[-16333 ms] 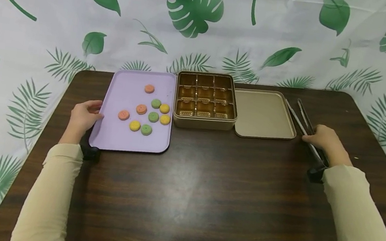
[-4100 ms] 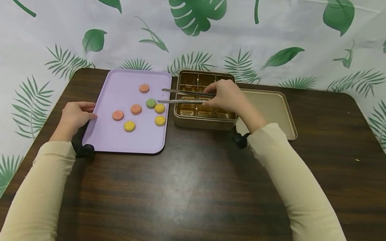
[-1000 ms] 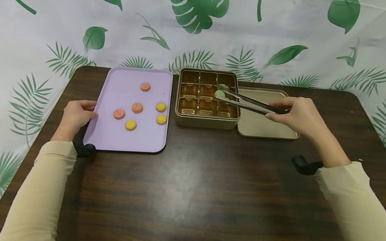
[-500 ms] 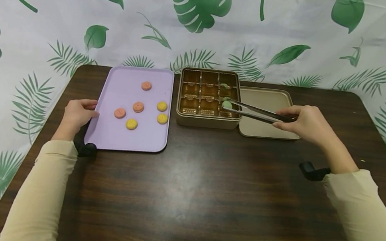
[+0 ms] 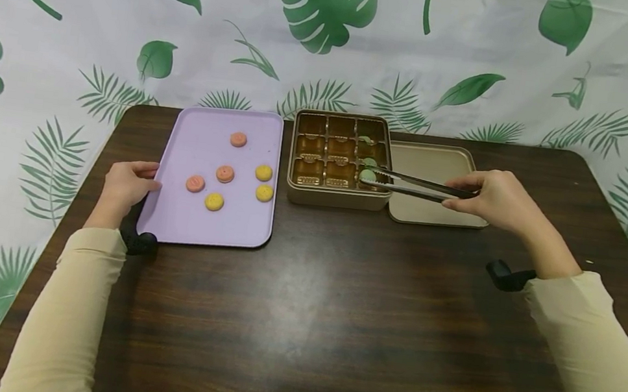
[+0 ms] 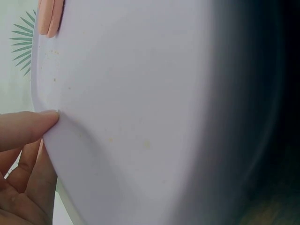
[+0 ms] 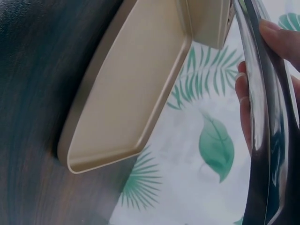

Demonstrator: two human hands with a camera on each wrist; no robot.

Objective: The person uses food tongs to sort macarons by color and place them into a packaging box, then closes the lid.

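Note:
My left hand [image 5: 128, 189] pinches the left edge of the lilac tray [image 5: 181, 222], thumb on top and fingers beneath, as the left wrist view shows. On the tray lie three pink macarons [image 5: 225, 174] and three yellow macarons [image 5: 214, 202]. Metal tongs [image 5: 417, 187] are held in my right hand [image 5: 496, 195]. Their tips are at a green macaron [image 5: 367, 175] in the front right compartment of the gold tin [image 5: 337, 199]; whether they still squeeze it I cannot tell. Two more green macarons, partly hidden by dividers, sit behind it in the right column.
Right of the tin lies its shallow gold lid [image 5: 430, 160], under the tongs and my right fingers. A dark wooden table [image 5: 298, 325] carries everything. Behind it hangs a white leaf-patterned cloth [image 5: 225, 8].
Earlier my right hand was at the tongs on the table's right. Green macarons have gone from tray to tin. Lately the tongs moved forward from the middle right to the front right compartment.

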